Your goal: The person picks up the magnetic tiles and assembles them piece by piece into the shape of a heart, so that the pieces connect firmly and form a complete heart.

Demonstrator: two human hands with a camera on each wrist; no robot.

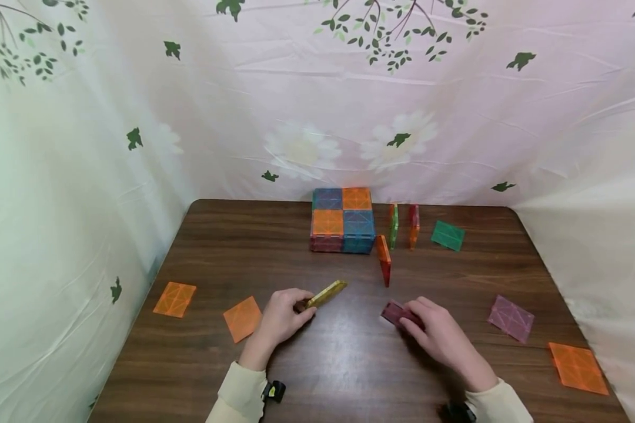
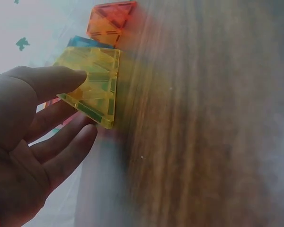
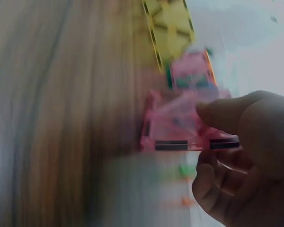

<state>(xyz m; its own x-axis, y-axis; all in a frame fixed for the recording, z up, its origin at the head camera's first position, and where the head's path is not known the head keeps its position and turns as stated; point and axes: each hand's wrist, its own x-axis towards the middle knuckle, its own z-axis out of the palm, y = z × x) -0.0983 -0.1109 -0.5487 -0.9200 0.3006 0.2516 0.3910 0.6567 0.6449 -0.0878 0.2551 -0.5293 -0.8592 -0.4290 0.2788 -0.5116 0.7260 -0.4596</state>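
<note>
My left hand (image 1: 283, 317) pinches a translucent yellow magnetic tile (image 1: 329, 292) between thumb and fingers; the tile (image 2: 92, 85) is upright on edge, low over the wooden table. To the right, my right hand (image 1: 439, 332) holds a purple magnetic tile (image 1: 395, 312), which looks pink in the right wrist view, with the thumb on its near face (image 3: 175, 120). A gap separates the two held tiles. Beyond them stands a box of magnetic tiles (image 1: 328, 222), its top checkered orange and blue. An orange-red tile (image 1: 384, 260) stands upright by the box's front right corner.
Right of the box, a green-edged tile (image 1: 394, 226) and a red-orange tile (image 1: 414, 227) stand upright. Lying flat are green (image 1: 447, 235) and purple (image 1: 511, 318) tiles, plus orange ones at right (image 1: 578, 368) and left (image 1: 174, 299). A patterned curtain (image 1: 317, 88) hangs behind the table.
</note>
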